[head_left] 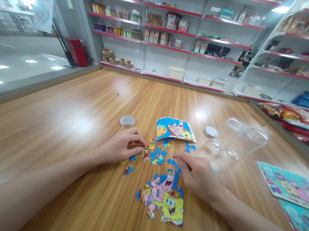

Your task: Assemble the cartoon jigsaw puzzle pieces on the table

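A partly joined cartoon jigsaw [164,197] lies on the wooden table [82,118] in front of me. Several loose pieces [156,156] are scattered just beyond it. My left hand [121,145] rests on the table with its fingers curled and pinched at the left edge of the loose pieces; what they hold is hidden. My right hand [196,173] lies knuckles up to the right of the pieces, fingers bent together and touching the table near a blue piece. A printed picture card [175,129] lies behind the pieces.
Two silver lids [127,120] [211,132] sit on the table. Clear plastic jars [235,139] lie on their sides at the right. Two finished puzzle sheets [291,187] lie at the right edge beside snack bags [297,119]. Store shelves [169,30] stand behind.
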Tool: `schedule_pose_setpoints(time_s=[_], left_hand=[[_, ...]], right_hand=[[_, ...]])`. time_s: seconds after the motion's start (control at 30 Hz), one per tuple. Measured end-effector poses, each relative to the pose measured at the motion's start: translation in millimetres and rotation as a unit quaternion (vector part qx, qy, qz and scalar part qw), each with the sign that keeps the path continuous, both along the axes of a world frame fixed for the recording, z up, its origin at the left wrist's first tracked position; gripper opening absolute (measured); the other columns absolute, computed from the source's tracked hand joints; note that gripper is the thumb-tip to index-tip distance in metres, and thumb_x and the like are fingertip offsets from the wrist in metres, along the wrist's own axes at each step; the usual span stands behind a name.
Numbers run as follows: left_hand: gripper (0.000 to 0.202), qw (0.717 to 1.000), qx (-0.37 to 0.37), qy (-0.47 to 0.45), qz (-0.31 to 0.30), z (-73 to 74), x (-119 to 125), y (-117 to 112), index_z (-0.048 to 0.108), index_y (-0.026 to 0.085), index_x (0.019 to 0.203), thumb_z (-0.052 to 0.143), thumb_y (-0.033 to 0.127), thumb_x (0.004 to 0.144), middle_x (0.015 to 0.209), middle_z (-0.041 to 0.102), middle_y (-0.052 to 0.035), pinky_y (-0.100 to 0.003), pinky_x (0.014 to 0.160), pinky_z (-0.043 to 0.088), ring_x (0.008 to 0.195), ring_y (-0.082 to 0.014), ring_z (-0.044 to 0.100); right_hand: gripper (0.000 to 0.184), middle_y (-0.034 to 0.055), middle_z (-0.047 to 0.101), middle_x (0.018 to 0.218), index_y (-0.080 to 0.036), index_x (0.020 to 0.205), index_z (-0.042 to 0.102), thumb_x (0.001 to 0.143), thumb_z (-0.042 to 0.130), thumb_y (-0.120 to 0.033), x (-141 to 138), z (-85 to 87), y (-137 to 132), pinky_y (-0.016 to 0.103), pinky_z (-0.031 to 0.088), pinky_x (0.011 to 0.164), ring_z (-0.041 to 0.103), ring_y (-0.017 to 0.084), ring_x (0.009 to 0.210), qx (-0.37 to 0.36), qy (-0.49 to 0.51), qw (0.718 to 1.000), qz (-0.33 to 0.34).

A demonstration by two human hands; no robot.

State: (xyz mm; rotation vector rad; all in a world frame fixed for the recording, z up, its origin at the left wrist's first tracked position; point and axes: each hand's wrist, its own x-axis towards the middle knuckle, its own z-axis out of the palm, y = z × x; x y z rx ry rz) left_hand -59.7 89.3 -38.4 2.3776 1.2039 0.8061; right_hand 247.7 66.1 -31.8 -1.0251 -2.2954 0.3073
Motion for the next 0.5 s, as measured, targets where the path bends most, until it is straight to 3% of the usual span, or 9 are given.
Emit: schedule_pose_setpoints(time_s=[0.13,0.3,0.4,0.5], left_hand=[[0.016,1.0,0.019,0.016,-0.012,-3.9,0.6,-0.1,0.072,0.021,0.103,0.059,0.024,0.095,0.102,0.064,-0.006,-0.033,0.087,0.054,0.094,-0.0171,0.063],[0.018,0.998,0.051,0.03,-0.02,-2.6,2.1,-2.4,0.072,0.021,0.107,0.059,0.028,0.096,0.103,0.063,-0.0062,-0.037,0.089,0.052,0.097,-0.0195,0.061],[0.018,0.99,0.134,0.023,-0.037,3.7,8.8,-10.5,0.071,0.022,0.11,0.06,0.021,0.095,0.11,0.065,-0.0072,-0.041,0.094,0.049,0.104,-0.0218,0.059],[0.023,0.967,0.234,0.026,-0.097,11.4,17.5,-20.1,0.069,0.022,0.111,0.064,0.014,0.09,0.116,0.069,-0.0065,-0.044,0.096,0.049,0.106,-0.0235,0.057]], right_hand=[[0.031,0.0002,0.059,0.07,-0.016,0.114,0.064,0.098,0.037,-0.01,0.8,3.6,1.6,0.024,0.043,0.058,0.058,0.013,0.062,0.048,0.068,0.996,0.021],[0.039,0.0027,0.056,0.085,-0.019,0.117,0.061,0.092,0.037,0.0,-2.7,4.9,2.3,0.025,0.048,0.064,0.055,0.013,0.073,0.104,0.145,0.983,0.045],[0.044,0.005,0.058,0.095,-0.02,0.125,0.056,0.092,0.035,0.001,-4.4,1.3,4.0,0.026,0.05,0.066,0.053,0.013,0.075,0.104,0.179,0.977,0.043],[0.052,0.0074,0.06,0.105,-0.022,0.132,0.051,0.09,0.036,0.003,-3.5,-2.4,7.4,0.032,0.054,0.077,0.058,0.016,0.089,0.104,0.186,0.975,0.057]])
